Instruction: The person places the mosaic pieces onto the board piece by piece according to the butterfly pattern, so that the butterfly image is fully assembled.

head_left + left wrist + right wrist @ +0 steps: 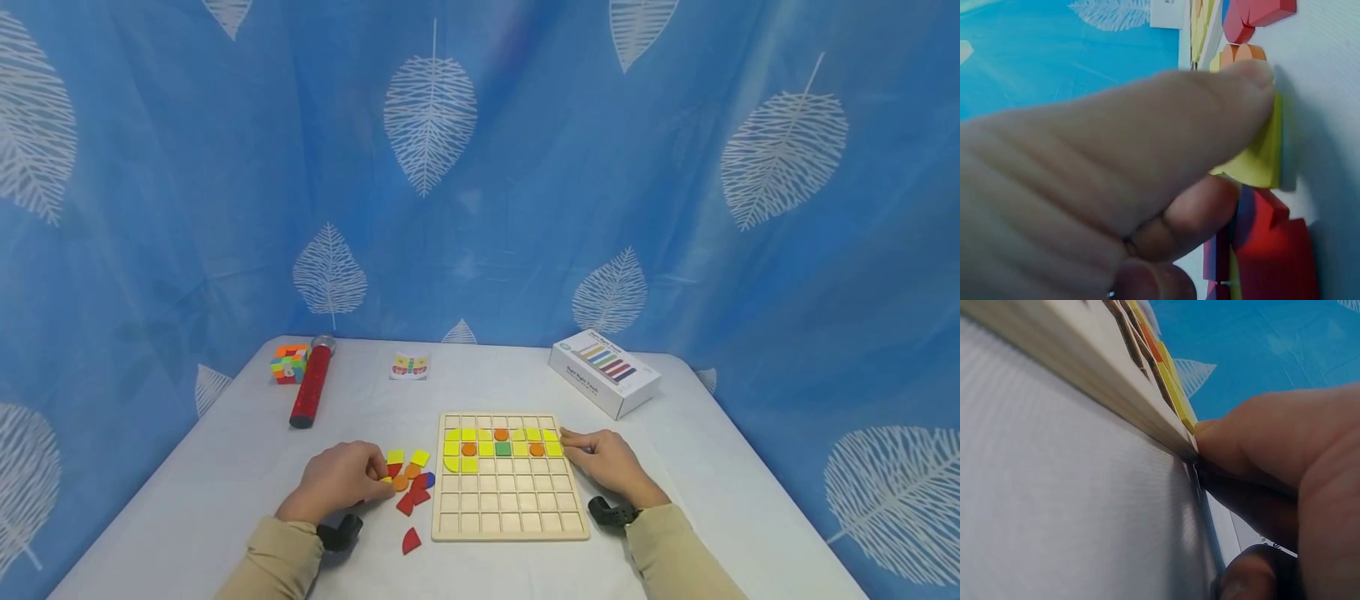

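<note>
My left hand is at a loose pile of coloured tiles left of the board, its thumb and fingers pinching a yellow tile with a curved edge. Red tiles lie close under those fingers, and orange round tiles show past the thumb tip. The square wooden grid board lies flat, its upper rows filled with yellow tiles, orange discs and one green square. At the board's right edge my right hand grips the rim, thumb beside a yellow tile.
A small picture card lies at the back. Back left are a puzzle cube and a red tube; a white box sits back right. One red quarter tile lies apart, nearer the front. A blue leaf-patterned curtain surrounds the table.
</note>
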